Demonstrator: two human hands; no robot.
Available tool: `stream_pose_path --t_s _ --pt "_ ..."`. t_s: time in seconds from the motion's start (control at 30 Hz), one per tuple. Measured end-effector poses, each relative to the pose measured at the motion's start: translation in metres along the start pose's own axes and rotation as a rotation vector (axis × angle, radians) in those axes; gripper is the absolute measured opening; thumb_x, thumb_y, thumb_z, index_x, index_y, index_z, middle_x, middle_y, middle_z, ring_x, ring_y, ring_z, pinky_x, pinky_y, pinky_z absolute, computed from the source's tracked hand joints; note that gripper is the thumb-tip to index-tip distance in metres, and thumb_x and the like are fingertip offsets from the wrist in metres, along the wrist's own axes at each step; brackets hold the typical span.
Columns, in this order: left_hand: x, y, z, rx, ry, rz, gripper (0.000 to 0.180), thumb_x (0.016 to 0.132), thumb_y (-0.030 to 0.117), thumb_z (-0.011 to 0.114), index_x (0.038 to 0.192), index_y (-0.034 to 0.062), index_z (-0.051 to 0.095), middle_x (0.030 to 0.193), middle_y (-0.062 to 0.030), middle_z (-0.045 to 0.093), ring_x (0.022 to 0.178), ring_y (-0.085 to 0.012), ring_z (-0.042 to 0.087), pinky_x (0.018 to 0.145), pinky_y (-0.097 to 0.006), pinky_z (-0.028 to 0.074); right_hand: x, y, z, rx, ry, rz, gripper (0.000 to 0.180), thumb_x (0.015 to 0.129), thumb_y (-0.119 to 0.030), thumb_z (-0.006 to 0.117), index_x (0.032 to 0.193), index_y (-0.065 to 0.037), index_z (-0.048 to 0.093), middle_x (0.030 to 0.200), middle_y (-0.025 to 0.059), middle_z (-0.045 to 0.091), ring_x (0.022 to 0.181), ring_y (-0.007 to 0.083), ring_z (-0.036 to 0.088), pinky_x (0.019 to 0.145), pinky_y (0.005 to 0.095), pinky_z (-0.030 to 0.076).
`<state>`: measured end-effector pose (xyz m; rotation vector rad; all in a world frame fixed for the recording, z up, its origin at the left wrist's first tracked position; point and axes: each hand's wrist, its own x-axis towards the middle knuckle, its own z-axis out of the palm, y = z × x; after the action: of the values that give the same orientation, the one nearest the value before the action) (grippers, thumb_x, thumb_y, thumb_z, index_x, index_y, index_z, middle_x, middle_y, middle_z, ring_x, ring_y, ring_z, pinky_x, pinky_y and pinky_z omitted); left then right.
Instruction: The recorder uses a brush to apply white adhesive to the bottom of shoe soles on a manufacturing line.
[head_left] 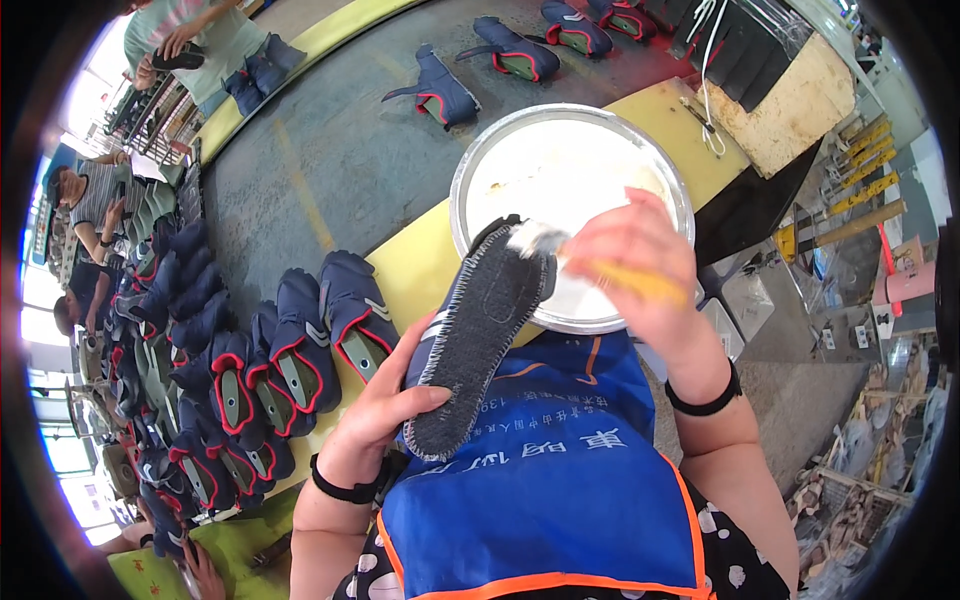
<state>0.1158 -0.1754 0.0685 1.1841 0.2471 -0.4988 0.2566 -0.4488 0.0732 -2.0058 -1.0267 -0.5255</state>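
Note:
My left hand (378, 405) grips a navy shoe upper (478, 335) turned sole side up, its dark grey bottom edged with white stitching. My right hand (632, 262) holds a brush with a yellow handle (640, 284); its white bristles (533, 238) touch the toe end of the sole. Both sit just over the near rim of a round metal bowl (478, 165) of white glue. A black band circles each wrist, and a blue apron with orange trim (560, 480) covers my lap.
Several navy shoes with red trim (300, 345) line the yellow bench edge (420, 262) at my left, more ride the grey conveyor belt (340, 150) beyond. Other people sit along the belt at far left. Metal tools and racks (850, 220) stand at right.

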Motion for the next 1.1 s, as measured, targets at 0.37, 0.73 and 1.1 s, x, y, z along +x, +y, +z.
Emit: stream_pose_path --t_s 0.37,0.73,1.1 --pt "0.006 -0.001 0.000 0.023 -0.078 -0.042 0.098 0.074 0.018 0.072 0.158 -0.0025 0.025 0.148 -0.0206 0.048 0.138 -0.0279 0.048 0.117 -0.037 0.033 0.002 0.023 0.002 0.081 -0.063 0.103 0.013 0.080 -0.018 0.081 0.091 -0.016 0.075 0.091 -0.0012 0.069 0.089 0.0176 0.067 0.095 0.0367 0.042" --pt "0.001 0.002 0.002 -0.040 -0.100 -0.118 0.105 0.069 0.023 0.075 0.157 -0.0039 0.025 0.150 -0.0206 0.045 0.140 -0.0290 0.046 0.118 -0.037 0.031 -0.002 0.007 0.012 0.368 0.058 0.025 0.018 0.076 -0.001 0.082 0.091 -0.005 0.073 0.088 0.0075 0.066 0.083 0.0231 0.066 0.074 0.0328 0.052" --pt "-0.004 -0.012 -0.007 -0.037 -0.070 -0.016 0.107 0.068 0.020 0.076 0.158 -0.0039 0.024 0.151 -0.0199 0.045 0.141 -0.0288 0.045 0.118 -0.038 0.031 -0.010 -0.006 0.027 0.319 0.271 0.327 0.013 0.088 -0.004 0.074 0.084 -0.003 0.061 0.072 0.0055 0.062 0.059 0.0124 0.063 0.054 0.0261 0.047"
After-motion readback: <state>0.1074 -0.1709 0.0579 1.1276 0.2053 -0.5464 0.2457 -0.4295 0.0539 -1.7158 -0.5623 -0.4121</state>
